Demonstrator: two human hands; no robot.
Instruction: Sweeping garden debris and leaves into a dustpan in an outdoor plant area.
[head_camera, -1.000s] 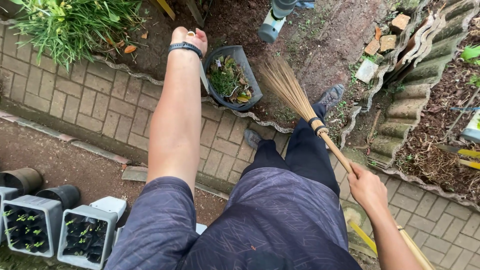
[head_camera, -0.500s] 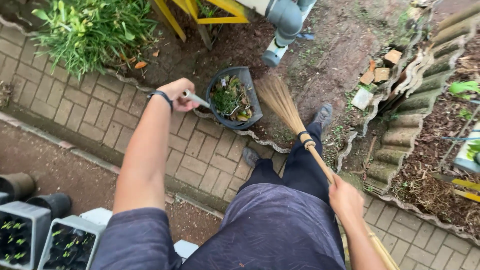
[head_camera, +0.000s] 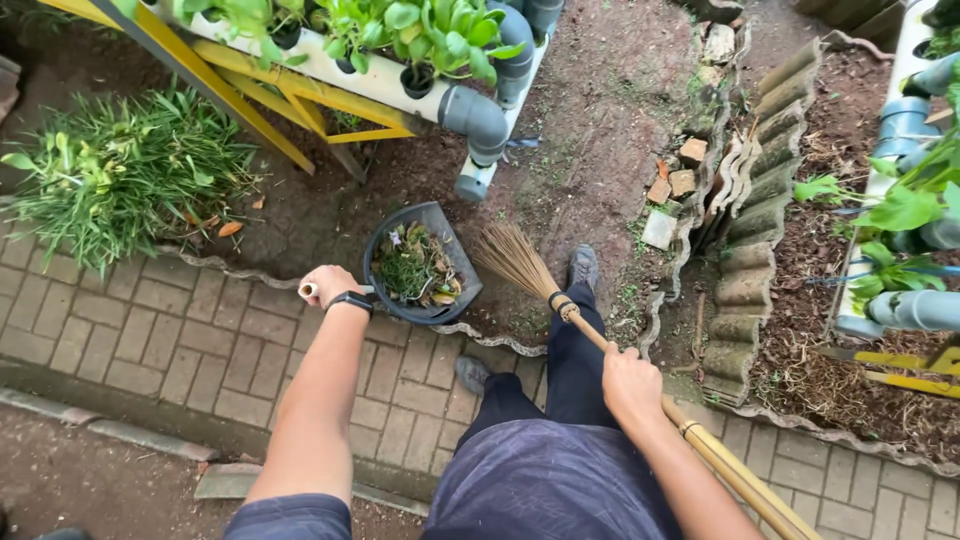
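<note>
From the head view, my left hand (head_camera: 325, 286) sits left of centre, fingers curled tight around the pale handle (head_camera: 311, 291) of a dark dustpan (head_camera: 421, 267), which rests at the centre of the frame where the brick paving (head_camera: 170, 340) meets the bare soil (head_camera: 600, 120). The pan is full of leaves and green clippings. My right hand (head_camera: 630, 385), lower right of centre, is closed around the bamboo shaft of a straw broom (head_camera: 520, 262); its bristles fan out just right of the pan's rim, close to touching it. My dark shoe (head_camera: 583, 268) stands just right of the bristles, the other shoe (head_camera: 472, 373) on the paving below the pan. Above the pan, a grey pipe (head_camera: 480, 120) and a yellow frame (head_camera: 290, 100) with potted greens crowd the top. A grassy clump (head_camera: 120, 180) fills the upper left. Curved roof tiles (head_camera: 760, 220) edge a bed on the right.
</note>
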